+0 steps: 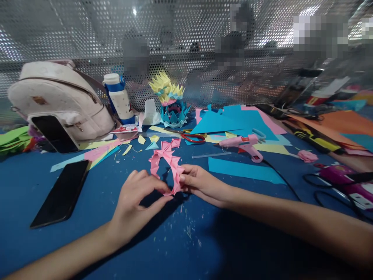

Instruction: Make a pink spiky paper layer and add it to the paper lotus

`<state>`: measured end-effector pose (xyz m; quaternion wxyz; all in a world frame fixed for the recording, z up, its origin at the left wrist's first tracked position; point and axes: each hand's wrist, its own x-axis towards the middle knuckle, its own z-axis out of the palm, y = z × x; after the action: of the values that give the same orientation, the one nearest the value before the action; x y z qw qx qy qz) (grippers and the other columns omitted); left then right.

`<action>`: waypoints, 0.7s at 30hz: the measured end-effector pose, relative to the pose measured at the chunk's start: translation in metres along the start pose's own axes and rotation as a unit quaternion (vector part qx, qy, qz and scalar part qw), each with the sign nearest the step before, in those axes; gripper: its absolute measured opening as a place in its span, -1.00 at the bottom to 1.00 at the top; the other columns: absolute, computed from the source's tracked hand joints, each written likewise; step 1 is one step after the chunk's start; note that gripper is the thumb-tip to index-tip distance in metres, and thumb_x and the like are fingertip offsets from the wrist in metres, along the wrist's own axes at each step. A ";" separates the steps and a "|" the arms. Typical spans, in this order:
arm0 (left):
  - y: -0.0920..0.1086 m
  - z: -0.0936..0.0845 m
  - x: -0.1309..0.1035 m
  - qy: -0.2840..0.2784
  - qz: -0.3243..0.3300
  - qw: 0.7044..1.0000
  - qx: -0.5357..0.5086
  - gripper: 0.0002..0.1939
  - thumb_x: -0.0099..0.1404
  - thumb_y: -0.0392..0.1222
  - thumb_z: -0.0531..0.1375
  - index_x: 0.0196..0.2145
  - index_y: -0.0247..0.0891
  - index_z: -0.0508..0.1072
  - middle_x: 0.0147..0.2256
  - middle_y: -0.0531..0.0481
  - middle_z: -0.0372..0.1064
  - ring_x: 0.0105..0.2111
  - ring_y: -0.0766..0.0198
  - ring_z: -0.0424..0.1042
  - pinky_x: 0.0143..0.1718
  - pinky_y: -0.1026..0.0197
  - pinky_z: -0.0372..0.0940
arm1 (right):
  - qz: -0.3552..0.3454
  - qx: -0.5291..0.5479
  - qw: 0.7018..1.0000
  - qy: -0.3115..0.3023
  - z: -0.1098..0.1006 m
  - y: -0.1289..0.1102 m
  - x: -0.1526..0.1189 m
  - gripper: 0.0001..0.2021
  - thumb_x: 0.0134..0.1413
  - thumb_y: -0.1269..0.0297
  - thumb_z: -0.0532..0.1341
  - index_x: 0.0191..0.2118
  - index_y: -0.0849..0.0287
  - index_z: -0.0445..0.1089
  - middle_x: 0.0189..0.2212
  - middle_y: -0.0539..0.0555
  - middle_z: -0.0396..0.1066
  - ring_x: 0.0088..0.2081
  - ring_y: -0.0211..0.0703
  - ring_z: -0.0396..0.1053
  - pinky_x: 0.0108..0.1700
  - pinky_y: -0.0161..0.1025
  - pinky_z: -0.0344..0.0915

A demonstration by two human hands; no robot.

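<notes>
A ring of folded pink paper pieces (175, 171), spiky along its outer side, is held just over the blue table. My left hand (138, 200) pinches the ring's near edge between thumb and fingers. On the ring's right side, my right hand (201, 183) grips it with thumb and fingers. Beyond the hands lie red-handled scissors (194, 137) and a pink hot glue gun (243, 144) with its cord trailing right. A blue paper strip (244, 170) and a clear glue stick (211, 154) lie near the right hand.
Phones (61, 196) lie at left near a pale backpack (62, 91) and a bottle (119, 99). A folded-paper model (171, 101) stands at the back beside blue sheets (230, 120). A utility knife (316, 138) and purple power strip (346, 181) are right.
</notes>
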<state>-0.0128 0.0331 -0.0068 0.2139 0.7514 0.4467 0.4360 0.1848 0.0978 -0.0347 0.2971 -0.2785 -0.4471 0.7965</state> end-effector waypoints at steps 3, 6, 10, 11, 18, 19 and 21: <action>0.000 -0.003 0.001 -0.005 -0.002 1.000 -0.006 -0.86 0.13 -0.32 0.36 -0.39 -0.06 0.61 -0.44 0.03 0.54 -0.42 0.17 0.33 -0.27 0.17 0.02 | 0.004 -0.008 1.000 -0.001 0.001 -0.001 -0.001 -0.68 -0.16 0.14 0.47 -0.45 0.26 0.41 -0.57 -0.08 0.34 -0.56 -0.45 0.20 -0.49 -0.45 0.08; 0.001 -0.006 0.001 -0.004 -0.019 1.000 -0.021 -0.82 0.09 -0.34 0.38 -0.39 -0.03 0.63 -0.45 0.03 0.54 -0.43 0.17 0.33 -0.27 0.17 0.00 | 0.003 -0.019 1.000 0.009 0.002 -0.003 -0.003 -0.69 -0.19 0.18 0.48 -0.48 0.26 0.40 -0.59 -0.09 0.33 -0.57 -0.44 0.21 -0.52 -0.45 0.08; 0.001 -0.008 0.001 0.008 -0.016 1.000 -0.019 -0.82 0.05 -0.35 0.40 -0.43 -0.04 0.63 -0.49 0.04 0.53 -0.48 0.20 0.30 -0.31 0.16 -0.02 | 0.005 -0.035 0.999 0.013 0.002 -0.003 -0.003 -0.74 -0.19 0.25 0.48 -0.47 0.27 0.42 -0.60 -0.08 0.35 -0.59 -0.44 0.20 -0.55 -0.43 0.05; 0.002 -0.009 0.001 0.010 0.002 1.000 -0.009 -0.83 0.07 -0.35 0.40 -0.43 -0.05 0.63 -0.50 0.04 0.53 -0.50 0.21 0.29 -0.33 0.16 -0.03 | 0.005 -0.036 0.999 0.015 0.002 -0.003 -0.003 -0.75 -0.19 0.27 0.48 -0.47 0.27 0.43 -0.60 -0.08 0.35 -0.60 -0.45 0.18 -0.56 -0.43 0.04; 0.000 -0.010 0.003 0.009 0.148 0.986 0.072 -0.92 0.23 -0.36 0.30 -0.38 -0.21 0.53 -0.48 0.10 0.51 -0.51 0.32 0.27 -0.38 0.16 -0.03 | 0.006 0.012 1.000 0.024 -0.002 0.001 0.000 -0.76 -0.26 0.35 0.49 -0.50 0.26 0.42 -0.61 -0.11 0.34 -0.59 -0.45 0.23 -0.55 -0.47 0.11; -0.001 -0.010 0.003 0.009 0.149 0.986 0.073 -0.91 0.24 -0.35 0.30 -0.39 -0.22 0.52 -0.48 0.11 0.50 -0.51 0.33 0.26 -0.38 0.16 -0.03 | 0.007 0.016 1.000 0.023 -0.002 0.001 0.000 -0.76 -0.26 0.36 0.49 -0.50 0.27 0.43 -0.62 -0.10 0.34 -0.59 -0.46 0.23 -0.54 -0.48 0.12; -0.001 -0.010 0.003 0.008 0.144 0.987 0.070 -0.90 0.26 -0.35 0.29 -0.41 -0.22 0.51 -0.48 0.11 0.49 -0.51 0.33 0.26 -0.39 0.16 -0.03 | 0.009 0.020 1.000 0.019 -0.002 0.002 0.001 -0.78 -0.26 0.38 0.49 -0.51 0.27 0.44 -0.62 -0.10 0.34 -0.59 -0.47 0.23 -0.54 -0.49 0.12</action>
<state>-0.0212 0.0353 -0.0013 0.0920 0.8174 0.3653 0.4359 0.1856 0.0990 -0.0376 0.3037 -0.2912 -0.4234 0.8023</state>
